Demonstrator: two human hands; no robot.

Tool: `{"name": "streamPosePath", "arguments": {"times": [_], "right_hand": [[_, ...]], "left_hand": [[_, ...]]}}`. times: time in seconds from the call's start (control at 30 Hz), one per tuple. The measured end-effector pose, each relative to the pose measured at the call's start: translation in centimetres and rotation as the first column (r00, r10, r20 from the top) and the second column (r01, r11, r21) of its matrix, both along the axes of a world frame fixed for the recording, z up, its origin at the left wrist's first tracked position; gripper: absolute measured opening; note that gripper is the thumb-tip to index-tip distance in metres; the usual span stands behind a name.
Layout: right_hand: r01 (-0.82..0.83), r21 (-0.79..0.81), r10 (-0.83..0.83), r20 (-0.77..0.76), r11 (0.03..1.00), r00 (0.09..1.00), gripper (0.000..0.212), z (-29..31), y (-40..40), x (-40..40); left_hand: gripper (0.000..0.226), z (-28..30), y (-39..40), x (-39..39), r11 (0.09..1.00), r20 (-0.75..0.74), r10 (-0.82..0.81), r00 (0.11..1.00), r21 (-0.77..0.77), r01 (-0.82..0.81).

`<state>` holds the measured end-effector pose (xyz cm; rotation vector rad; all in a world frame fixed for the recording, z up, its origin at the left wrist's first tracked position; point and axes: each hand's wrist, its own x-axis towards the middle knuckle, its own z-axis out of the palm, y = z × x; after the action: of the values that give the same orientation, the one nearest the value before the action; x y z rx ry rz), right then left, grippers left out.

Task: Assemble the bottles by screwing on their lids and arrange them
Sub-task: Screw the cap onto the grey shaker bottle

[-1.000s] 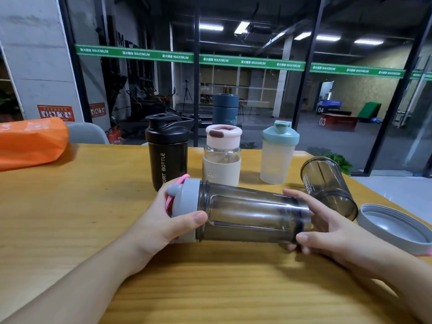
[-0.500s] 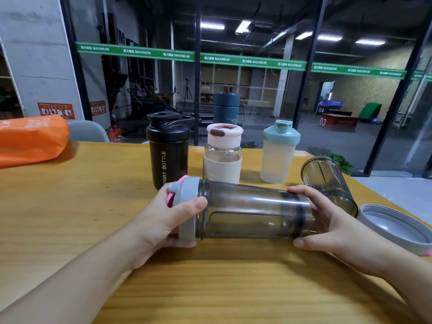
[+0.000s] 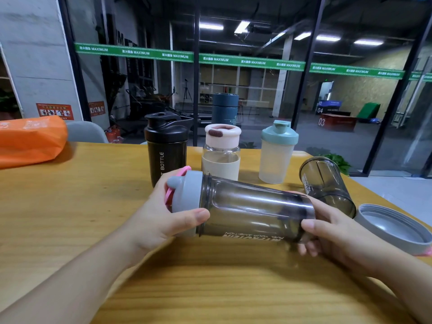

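Two bare hands hold a smoky grey bottle [image 3: 252, 209] on its side just above the wooden table [image 3: 70, 206], its base tipped a little lower than its top. At the left, the left hand [image 3: 163, 216] wraps around the grey lid [image 3: 188, 192], thumb pressed along the lid's near edge and fingers curled behind it, clamped on the lid; a pink loop [image 3: 174, 185] sticks out beside the knuckles. At the right, the right hand [image 3: 336, 230] cups the bottle's base, fingers bent around it and thumb on the near side.

Farther back on the table, from left to right, lie an orange bag [image 3: 30, 141], then stand a black bottle [image 3: 166, 146], a pink-lidded glass bottle [image 3: 221, 150] and a teal-lidded shaker [image 3: 278, 153]. A second smoky bottle [image 3: 327, 185] lies open beside a loose grey lid [image 3: 392, 225], upside down near the right edge. Behind the table, glass walls carry green banners [image 3: 250, 61] before a dim hall.
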<state>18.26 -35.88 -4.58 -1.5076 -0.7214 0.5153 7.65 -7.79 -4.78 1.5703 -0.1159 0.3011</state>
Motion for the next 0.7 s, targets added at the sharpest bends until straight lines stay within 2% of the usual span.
{"name": "streamPosePath", "arguments": {"times": [0.1, 0.27, 0.43, 0.57, 0.7], "right_hand": [[0.031, -0.009, -0.031, -0.019, 0.999, 0.999, 0.078, 0.0, 0.2, 0.0], [0.098, -0.099, -0.108, -0.096, 0.99, 0.99, 0.105, -0.5, 0.5, 0.5], [0.108, -0.058, -0.115, -0.13, 0.992, 0.985, 0.087, -0.1, 0.9, 0.2], [0.077, 0.003, -0.077, -0.092, 0.997, 0.993, 0.091, 0.0, 0.5, -0.1], [0.046, -0.095, -0.044, 0.024, 0.994, 0.999, 0.096, 0.2, 0.2, -0.4]], "left_hand": [[0.12, 0.0, 0.0, -0.1, 0.998, 0.041, 0.002, 0.999, 0.055, -0.004], [0.109, 0.0, 0.0, -0.2, 0.995, 0.045, -0.008, 0.999, 0.102, 0.003], [0.101, -0.6, 0.1, 0.1, 0.998, 0.007, 0.013, 1.0, 0.057, -0.013], [0.092, -1.0, 0.0, 0.3, 0.999, -0.075, 0.011, 0.997, -0.045, -0.015], [0.089, -0.9, -0.1, 0.2, 0.997, -0.099, 0.004, 0.995, -0.078, -0.011]]}}
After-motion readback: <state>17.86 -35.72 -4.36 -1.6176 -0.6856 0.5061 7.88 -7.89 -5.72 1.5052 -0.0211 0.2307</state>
